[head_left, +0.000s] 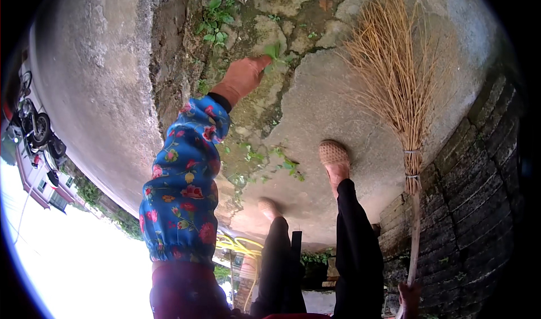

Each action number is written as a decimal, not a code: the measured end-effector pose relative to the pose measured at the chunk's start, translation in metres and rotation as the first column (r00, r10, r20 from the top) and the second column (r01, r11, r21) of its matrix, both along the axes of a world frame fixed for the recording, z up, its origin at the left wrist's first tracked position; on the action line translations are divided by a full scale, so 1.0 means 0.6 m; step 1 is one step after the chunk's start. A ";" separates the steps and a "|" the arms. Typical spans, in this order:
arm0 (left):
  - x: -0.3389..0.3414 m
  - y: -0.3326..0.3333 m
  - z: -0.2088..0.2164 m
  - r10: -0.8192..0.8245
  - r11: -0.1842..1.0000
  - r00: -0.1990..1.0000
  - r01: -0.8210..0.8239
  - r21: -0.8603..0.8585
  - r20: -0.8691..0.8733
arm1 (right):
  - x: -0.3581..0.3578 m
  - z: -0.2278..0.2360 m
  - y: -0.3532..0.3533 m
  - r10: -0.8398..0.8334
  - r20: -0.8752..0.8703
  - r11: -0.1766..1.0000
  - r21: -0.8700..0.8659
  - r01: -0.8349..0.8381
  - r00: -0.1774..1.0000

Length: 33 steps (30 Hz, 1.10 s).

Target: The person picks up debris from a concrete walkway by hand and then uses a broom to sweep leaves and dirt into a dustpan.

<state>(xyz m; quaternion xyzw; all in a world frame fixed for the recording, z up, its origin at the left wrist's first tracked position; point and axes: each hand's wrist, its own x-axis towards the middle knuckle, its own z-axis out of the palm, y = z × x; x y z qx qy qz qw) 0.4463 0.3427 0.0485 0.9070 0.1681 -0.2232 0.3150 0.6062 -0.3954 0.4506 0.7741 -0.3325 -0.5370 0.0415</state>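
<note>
My left hand (243, 78), in a blue floral sleeve cover (186, 189), reaches down to the cracked ground. Its fingers are closed at a small green weed (273, 51) growing by a crack, and the fingertips are partly hidden. At the lower right, my right hand (409, 297) is wrapped round the wooden handle of a twig broom (401, 88). The broom's bristles fan out toward the top of the view, bound with ties above the handle. A leafy clump of weeds (215, 23) grows beyond my left hand.
More weeds (290, 164) lie or grow near my feet in tan shoes (334, 152). A dark stone wall (468, 195) runs along the right. Pale concrete (101, 82) spreads at the left, with motorcycles (39, 125) farther off. A yellow hose (242, 244) hangs behind my legs.
</note>
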 end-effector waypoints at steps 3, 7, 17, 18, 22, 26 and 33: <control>-0.022 -0.024 0.045 0.148 0.966 0.989 -0.145 0.214 -0.001 | 0.000 -0.007 0.046 -0.059 0.012 0.998 -0.007 0.059 0.998; 0.021 0.107 0.061 0.381 0.794 0.921 -0.371 0.481 0.082 | -0.003 -0.015 0.101 -0.086 0.024 0.996 -0.022 0.086 0.996; 0.052 0.197 -0.006 0.076 0.803 0.995 -0.027 0.596 -0.057 | -0.010 -0.022 0.062 -0.110 0.010 0.994 0.014 0.110 0.994; 0.056 0.203 -0.009 0.060 0.796 0.997 -0.014 0.605 -0.057 | -0.007 -0.019 0.059 -0.130 0.018 0.991 0.013 0.130 0.991; 0.042 0.220 -0.012 0.085 0.834 0.978 0.034 0.550 -0.189 | -0.002 -0.044 0.128 -0.045 0.008 0.998 -0.032 0.046 0.999; 0.004 0.207 0.032 0.065 0.970 0.998 -0.065 0.232 0.007 | -0.002 -0.048 0.145 -0.053 -0.046 0.998 0.022 0.055 0.998; -0.051 0.119 0.076 0.138 0.960 0.959 -0.069 0.271 -0.246 | -0.029 -0.045 0.150 -0.127 -0.039 0.989 0.066 0.129 0.991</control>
